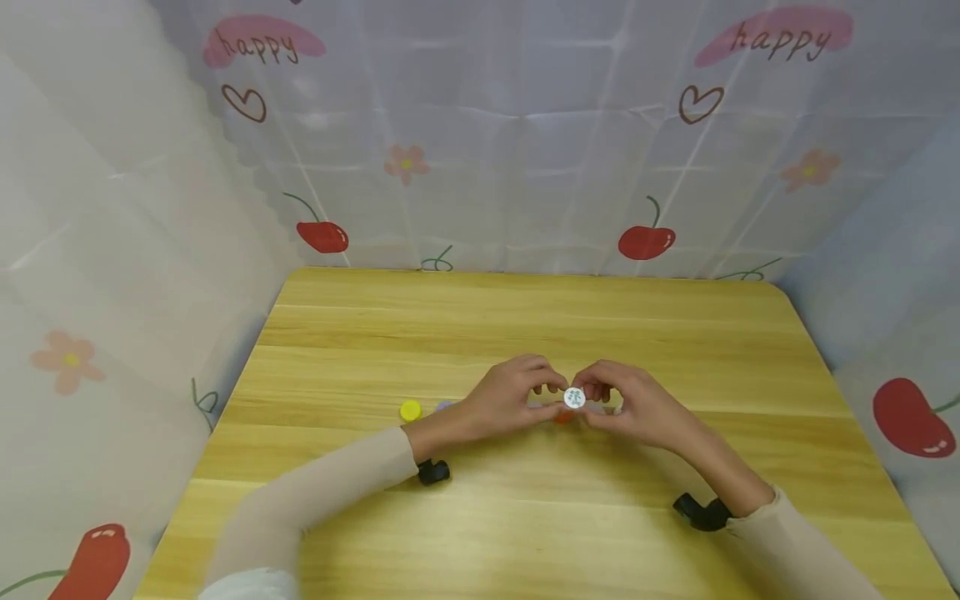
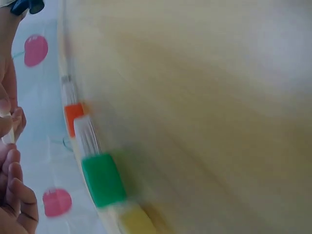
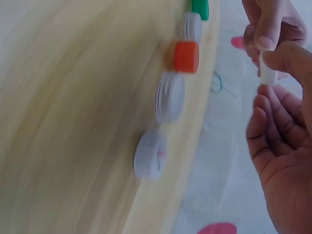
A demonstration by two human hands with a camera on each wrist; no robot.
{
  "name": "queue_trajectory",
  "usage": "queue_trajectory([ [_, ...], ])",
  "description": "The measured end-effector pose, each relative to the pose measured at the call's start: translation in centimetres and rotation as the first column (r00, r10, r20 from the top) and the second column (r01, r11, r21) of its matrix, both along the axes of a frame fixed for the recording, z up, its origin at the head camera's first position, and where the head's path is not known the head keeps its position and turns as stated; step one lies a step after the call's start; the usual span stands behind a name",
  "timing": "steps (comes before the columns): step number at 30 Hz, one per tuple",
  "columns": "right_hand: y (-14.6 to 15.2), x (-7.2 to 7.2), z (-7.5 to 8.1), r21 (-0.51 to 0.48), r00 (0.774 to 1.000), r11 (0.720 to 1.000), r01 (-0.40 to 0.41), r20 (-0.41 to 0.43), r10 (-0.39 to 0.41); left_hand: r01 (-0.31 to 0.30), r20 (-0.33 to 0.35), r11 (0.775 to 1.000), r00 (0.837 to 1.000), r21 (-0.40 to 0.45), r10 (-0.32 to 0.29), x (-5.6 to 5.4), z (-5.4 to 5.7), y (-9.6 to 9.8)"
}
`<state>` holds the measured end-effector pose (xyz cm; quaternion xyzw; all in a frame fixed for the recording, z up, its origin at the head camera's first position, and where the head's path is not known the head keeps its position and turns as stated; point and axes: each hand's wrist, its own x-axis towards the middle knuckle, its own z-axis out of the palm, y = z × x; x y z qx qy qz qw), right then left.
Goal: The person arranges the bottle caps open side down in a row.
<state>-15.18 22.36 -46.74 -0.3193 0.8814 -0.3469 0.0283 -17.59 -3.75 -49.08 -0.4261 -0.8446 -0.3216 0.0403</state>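
Both hands meet above the table at a small white disc (image 1: 574, 397) with bluish-green marks on its face. My left hand (image 1: 510, 398) pinches its left side between thumb and fingers. From the other side, my right hand (image 1: 637, 404) pinches it too. Seen edge-on in the right wrist view, the white disc (image 3: 268, 73) sits between the fingertips. Below the hands, an orange cap (image 1: 562, 417) shows partly. It belongs to a row of caps, mostly hidden by the hands in the head view.
The row on the wooden table (image 1: 525, 542) includes a yellow cap (image 1: 410, 410), a green cap (image 2: 103, 180), clear ridged pieces (image 3: 170, 97) and a white cap (image 3: 150, 155). Black wrist devices (image 1: 433, 472) sit on both arms. A printed curtain (image 1: 510, 167) encloses the table.
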Motion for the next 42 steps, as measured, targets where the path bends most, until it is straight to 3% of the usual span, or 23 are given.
queue_trajectory([
  [5, 3.3, 1.1, 0.4, 0.182, 0.999, 0.982, 0.041, -0.019, -0.038, 0.017, 0.037, 0.987, 0.999, -0.157, -0.012, 0.1, -0.1, 4.8],
  [9, 6.0, 1.6, 0.6, 0.278, 0.996, 0.957, 0.084, -0.019, -0.082, 0.029, 0.059, 0.978, 0.998, -0.205, -0.018, -0.3, -0.7, 8.8],
  [13, 8.2, 1.3, 0.2, 0.285, 0.992, 0.951, 0.119, 0.000, -0.125, 0.008, 0.063, 0.970, 0.998, -0.244, 0.008, -0.8, -1.2, 11.8],
  [18, 9.4, 0.5, -1.3, 0.204, 0.992, 0.972, 0.112, 0.038, -0.123, -0.033, 0.086, 0.950, 0.994, -0.311, 0.062, -1.4, -1.7, 13.6],
  [22, 9.7, 0.3, -2.3, 0.151, 0.993, 0.984, 0.096, 0.049, -0.104, -0.047, 0.085, 0.939, 0.993, -0.339, 0.080, -1.6, -1.8, 14.0],
  [28, 9.4, -0.1, -3.1, 0.157, 0.991, 0.984, 0.087, 0.088, -0.102, -0.063, 0.094, 0.924, 0.990, -0.377, 0.106, -1.8, -1.8, 14.0],
  [35, 9.3, -0.4, -3.6, 0.162, 0.985, 0.982, 0.093, 0.132, -0.115, -0.063, 0.134, 0.924, 0.984, -0.376, 0.122, -1.8, -1.6, 13.5],
  [38, 9.1, -0.2, -3.8, 0.161, 0.983, 0.982, 0.095, 0.141, -0.119, -0.062, 0.173, 0.925, 0.976, -0.375, 0.135, -1.6, -1.0, 12.3],
  [42, 8.8, 0.6, -3.8, 0.227, 0.982, 0.965, 0.130, 0.105, -0.157, -0.054, 0.198, 0.932, 0.971, -0.359, 0.132, -1.2, -0.1, 8.9],
])
